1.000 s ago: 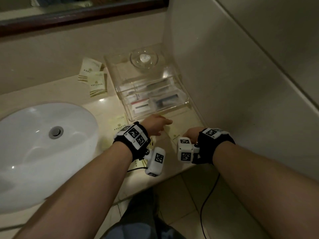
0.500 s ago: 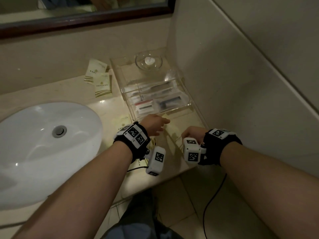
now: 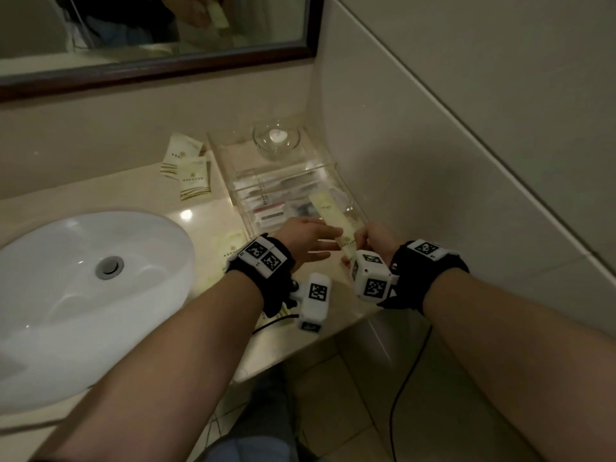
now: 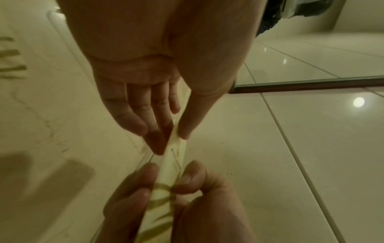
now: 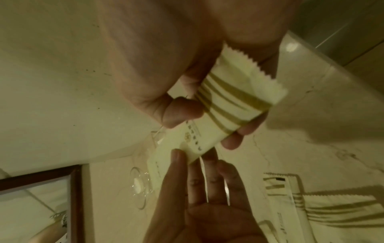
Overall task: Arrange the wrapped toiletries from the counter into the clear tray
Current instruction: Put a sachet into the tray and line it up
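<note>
Both hands w/ one long wrapped packet [image 3: 328,217] over clear tray [image 3: 358,208] at surface's back-right corner, right hand [image 3: 375,238] pinching striped end, left hand [image 3: 308,238] fingers straight, lightly pinching middle, tray holding several wrapped toiletries [image 3: 270,216], glass dish [image 3: 276,139] behind.

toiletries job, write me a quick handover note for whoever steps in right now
Right hand: pinches the striped end of a long cream packet, lifted above the counter.
Left hand: fingers straight, thumb and fingertips pinching the packet's middle.
Clear tray: in the corner by the wall, already holding several wrapped items; a glass dish sits at its back.
Left: this packet, two packets left of the tray, at least one near the left wrist.
</note>
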`<action>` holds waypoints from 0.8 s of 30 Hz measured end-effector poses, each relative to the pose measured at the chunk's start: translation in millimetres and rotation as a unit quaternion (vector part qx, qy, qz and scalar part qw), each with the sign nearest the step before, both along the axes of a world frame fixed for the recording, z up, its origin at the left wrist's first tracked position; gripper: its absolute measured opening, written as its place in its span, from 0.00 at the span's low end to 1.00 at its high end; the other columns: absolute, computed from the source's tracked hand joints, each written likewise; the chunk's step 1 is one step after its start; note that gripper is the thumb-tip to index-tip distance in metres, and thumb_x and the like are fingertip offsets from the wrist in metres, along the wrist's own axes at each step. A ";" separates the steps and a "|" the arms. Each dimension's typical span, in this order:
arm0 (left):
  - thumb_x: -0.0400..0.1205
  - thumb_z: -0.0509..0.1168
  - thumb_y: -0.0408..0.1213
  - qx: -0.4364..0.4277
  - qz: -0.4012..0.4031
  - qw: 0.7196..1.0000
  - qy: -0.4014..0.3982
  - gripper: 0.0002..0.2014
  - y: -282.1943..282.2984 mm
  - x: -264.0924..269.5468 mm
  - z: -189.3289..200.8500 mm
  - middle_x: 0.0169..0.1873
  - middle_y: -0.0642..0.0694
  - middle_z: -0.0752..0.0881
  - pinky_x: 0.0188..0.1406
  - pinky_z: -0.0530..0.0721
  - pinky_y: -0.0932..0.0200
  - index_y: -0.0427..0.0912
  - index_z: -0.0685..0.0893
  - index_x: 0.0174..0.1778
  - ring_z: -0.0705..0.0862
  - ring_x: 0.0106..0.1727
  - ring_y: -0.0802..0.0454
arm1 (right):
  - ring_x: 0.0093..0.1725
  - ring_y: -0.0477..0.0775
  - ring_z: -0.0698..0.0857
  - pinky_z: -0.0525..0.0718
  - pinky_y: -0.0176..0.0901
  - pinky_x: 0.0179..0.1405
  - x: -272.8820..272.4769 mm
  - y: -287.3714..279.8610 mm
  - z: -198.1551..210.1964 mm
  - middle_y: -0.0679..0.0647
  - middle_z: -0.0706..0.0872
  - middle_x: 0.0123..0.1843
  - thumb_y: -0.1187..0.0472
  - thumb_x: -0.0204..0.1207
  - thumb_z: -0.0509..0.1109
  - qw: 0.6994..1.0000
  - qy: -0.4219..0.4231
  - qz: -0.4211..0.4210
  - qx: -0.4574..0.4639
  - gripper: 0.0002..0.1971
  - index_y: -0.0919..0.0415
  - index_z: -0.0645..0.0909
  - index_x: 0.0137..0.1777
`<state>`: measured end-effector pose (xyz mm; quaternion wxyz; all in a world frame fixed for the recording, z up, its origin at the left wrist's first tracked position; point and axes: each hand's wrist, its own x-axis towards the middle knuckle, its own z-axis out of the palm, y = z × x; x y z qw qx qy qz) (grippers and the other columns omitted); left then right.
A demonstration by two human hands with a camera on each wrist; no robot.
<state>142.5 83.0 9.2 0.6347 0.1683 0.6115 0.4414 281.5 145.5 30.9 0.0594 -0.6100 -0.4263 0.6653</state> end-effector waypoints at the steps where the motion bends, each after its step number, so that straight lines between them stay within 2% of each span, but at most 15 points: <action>1: 0.77 0.74 0.27 -0.001 0.016 1.000 0.006 0.09 1.2 -0.9 2.9 0.45 0.39 0.92 0.42 0.87 0.55 0.35 0.85 0.52 0.91 0.39 0.48 | 0.30 0.60 0.75 0.74 0.48 0.33 -4.6 -5.6 9.9 0.62 0.72 0.32 0.71 0.48 0.60 1.000 0.003 -0.008 0.000 0.08 0.65 0.69 0.29; 2: 0.77 0.73 0.26 -0.003 0.033 0.999 0.014 0.09 2.6 -2.6 4.9 0.43 0.37 0.91 0.38 0.86 0.56 0.34 0.84 0.52 0.91 0.35 0.48 | 0.29 0.60 0.77 0.75 0.48 0.33 -6.6 -7.1 12.3 0.62 0.74 0.31 0.72 0.54 0.59 1.000 0.008 -0.018 -0.005 0.05 0.65 0.70 0.31; 4: 0.77 0.73 0.24 -0.007 0.064 0.998 0.024 0.09 4.6 -8.0 7.5 0.43 0.35 0.91 0.33 0.86 0.57 0.33 0.82 0.50 0.91 0.32 0.47 | 0.29 0.61 0.81 0.77 0.48 0.32 -9.2 -9.1 15.6 0.63 0.79 0.28 0.74 0.64 0.56 0.999 0.016 -0.035 -0.018 0.06 0.68 0.74 0.35; 6: 0.77 0.73 0.24 -0.010 0.095 0.995 0.019 0.07 5.9 -15.7 7.4 0.42 0.33 0.91 0.31 0.86 0.57 0.33 0.82 0.48 0.91 0.32 0.46 | 0.29 0.59 0.80 0.79 0.44 0.28 -13.7 -9.9 18.1 0.63 0.80 0.29 0.73 0.71 0.57 0.998 0.030 -0.041 -0.027 0.07 0.70 0.77 0.41; 8: 0.79 0.72 0.25 -0.009 0.121 0.993 0.011 0.04 7.2 -22.5 6.2 0.40 0.33 0.90 0.31 0.86 0.57 0.32 0.82 0.45 0.91 0.30 0.46 | 0.28 0.57 0.79 0.80 0.39 0.23 -19.6 -8.5 19.0 0.63 0.78 0.32 0.72 0.75 0.59 0.996 0.050 -0.055 -0.046 0.06 0.71 0.77 0.42; 11: 0.80 0.71 0.26 -0.010 0.150 0.989 -0.004 0.04 11.3 -28.9 1.9 0.37 0.34 0.90 0.31 0.87 0.57 0.33 0.81 0.48 0.91 0.30 0.46 | 0.26 0.55 0.80 0.82 0.39 0.24 -28.9 -4.6 20.1 0.63 0.80 0.36 0.72 0.77 0.61 0.994 0.061 -0.068 -0.058 0.05 0.71 0.78 0.43; 14: 0.80 0.71 0.27 -0.016 0.164 0.986 -0.011 0.05 17.6 -34.3 -3.9 0.37 0.34 0.90 0.29 0.87 0.56 0.35 0.81 0.45 0.90 0.30 0.45 | 0.22 0.55 0.83 0.81 0.35 0.15 -34.4 0.4 17.0 0.64 0.81 0.36 0.72 0.77 0.61 0.991 0.080 -0.081 -0.076 0.05 0.72 0.78 0.46; 17: 0.80 0.71 0.26 -0.023 0.154 0.988 -0.010 0.05 25.9 -37.7 -8.7 0.37 0.36 0.90 0.27 0.87 0.58 0.35 0.82 0.47 0.90 0.29 0.47 | 0.30 0.57 0.82 0.78 0.35 0.13 -36.4 7.9 13.2 0.64 0.80 0.38 0.72 0.76 0.59 0.991 0.075 -0.081 -0.081 0.06 0.71 0.77 0.49; 19: 0.80 0.70 0.25 -0.025 0.134 0.990 -0.020 0.07 32.5 -38.8 -9.7 0.38 0.36 0.90 0.29 0.88 0.57 0.36 0.81 0.52 0.91 0.30 0.47 | 0.30 0.56 0.83 0.78 0.36 0.14 -38.0 15.1 9.3 0.64 0.80 0.38 0.72 0.77 0.57 0.991 0.076 -0.079 -0.082 0.07 0.72 0.76 0.49; 21: 0.81 0.69 0.23 -0.022 0.102 0.994 -0.030 0.11 39.9 -39.9 -10.6 0.41 0.37 0.91 0.35 0.88 0.55 0.36 0.81 0.57 0.91 0.34 0.47 | 0.24 0.55 0.84 0.79 0.36 0.14 -38.4 24.2 4.4 0.65 0.80 0.38 0.72 0.78 0.56 0.990 0.076 -0.089 -0.084 0.07 0.73 0.75 0.51; 24: 0.81 0.68 0.23 -0.006 0.053 0.998 -0.025 0.15 51.1 -42.1 -15.2 0.47 0.38 0.91 0.41 0.88 0.56 0.37 0.81 0.63 0.91 0.38 0.48 | 0.19 0.54 0.84 0.79 0.36 0.14 -38.1 42.2 -10.0 0.66 0.82 0.38 0.71 0.79 0.59 0.990 0.058 -0.104 -0.081 0.09 0.73 0.75 0.56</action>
